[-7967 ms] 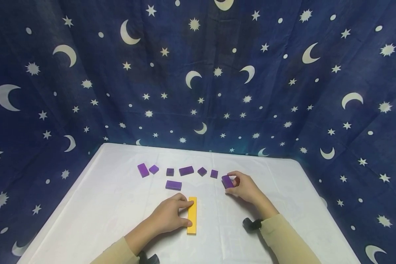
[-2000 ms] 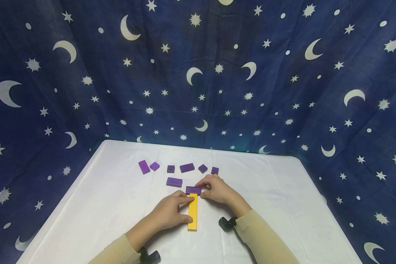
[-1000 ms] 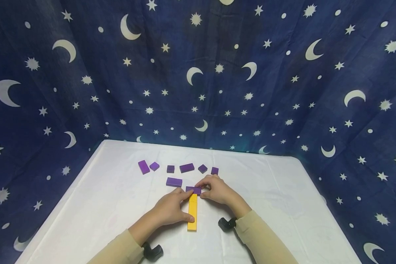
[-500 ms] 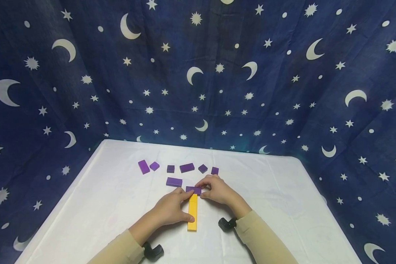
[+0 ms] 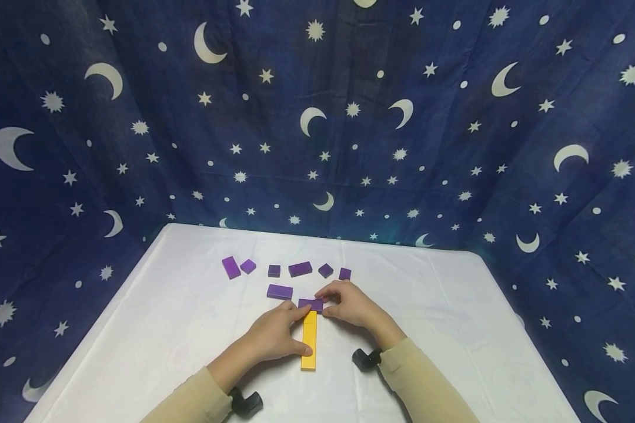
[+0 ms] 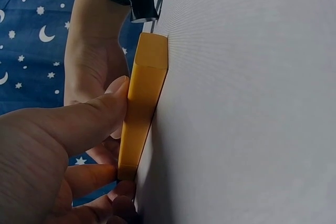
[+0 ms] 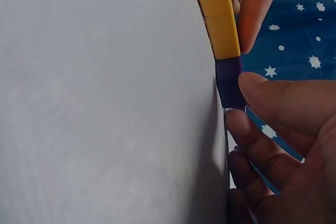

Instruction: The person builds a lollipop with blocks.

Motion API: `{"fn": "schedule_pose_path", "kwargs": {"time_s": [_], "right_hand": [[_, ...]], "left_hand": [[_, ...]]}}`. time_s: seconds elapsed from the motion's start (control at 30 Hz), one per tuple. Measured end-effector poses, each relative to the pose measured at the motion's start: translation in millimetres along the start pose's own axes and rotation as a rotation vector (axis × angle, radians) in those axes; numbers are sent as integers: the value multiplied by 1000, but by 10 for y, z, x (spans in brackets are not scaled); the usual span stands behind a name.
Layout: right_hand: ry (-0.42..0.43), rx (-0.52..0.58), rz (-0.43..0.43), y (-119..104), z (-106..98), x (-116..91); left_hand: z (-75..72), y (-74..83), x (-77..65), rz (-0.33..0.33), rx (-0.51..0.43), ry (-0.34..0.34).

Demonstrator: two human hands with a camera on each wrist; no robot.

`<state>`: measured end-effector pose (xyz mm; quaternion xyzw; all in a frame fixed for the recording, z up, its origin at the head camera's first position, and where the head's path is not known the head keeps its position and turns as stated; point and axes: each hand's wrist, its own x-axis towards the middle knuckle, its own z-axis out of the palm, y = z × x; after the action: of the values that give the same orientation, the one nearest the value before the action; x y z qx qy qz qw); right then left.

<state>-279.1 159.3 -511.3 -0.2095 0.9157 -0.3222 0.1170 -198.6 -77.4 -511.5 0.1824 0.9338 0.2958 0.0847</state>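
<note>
A yellow strip of blocks (image 5: 308, 349), with a seam near its far end, lies lengthwise on the white table. A purple rectangular block (image 5: 316, 304) lies crosswise against that end, making a T shape. My left hand (image 5: 270, 335) presses along the strip: its thumb rests on the near part of the yellow top, while the index fingertip reaches the purple block's edge. My right hand (image 5: 351, 304) pinches the right end of this purple block between thumb and index finger. In the right wrist view, the thumb (image 7: 283, 98) touches the dark purple block (image 7: 229, 82) where it meets the yellow.
Just left of the T is a loose purple rectangular block (image 5: 279, 292). Behind it runs a row of several purple pieces, including a small cube (image 5: 274, 271), a tilted rectangle (image 5: 300, 269) and one (image 5: 231, 268) at far left. A starry blue cloth (image 5: 317, 147) hangs behind the table.
My right hand has carried the purple block from the right side to the yellow strip's far end, turning it crosswise. The left index finger has shifted forward from the yellow onto the purple block's edge.
</note>
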Motion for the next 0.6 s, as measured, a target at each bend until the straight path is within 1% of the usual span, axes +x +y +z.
{"fn": "schedule_pose_path", "kwargs": {"time_s": [0.1, 0.3, 0.43, 0.6], "right_hand": [[19, 34, 11, 18, -9, -5], [90, 87, 44, 58, -23, -9], [126, 89, 53, 77, -44, -12], [169, 98, 96, 117, -86, -17]], "left_hand": [[5, 0, -1, -2, -2, 3], [5, 2, 2, -6, 5, 1], [11, -5, 10, -7, 14, -1], [17, -4, 15, -12, 16, -5]]}}
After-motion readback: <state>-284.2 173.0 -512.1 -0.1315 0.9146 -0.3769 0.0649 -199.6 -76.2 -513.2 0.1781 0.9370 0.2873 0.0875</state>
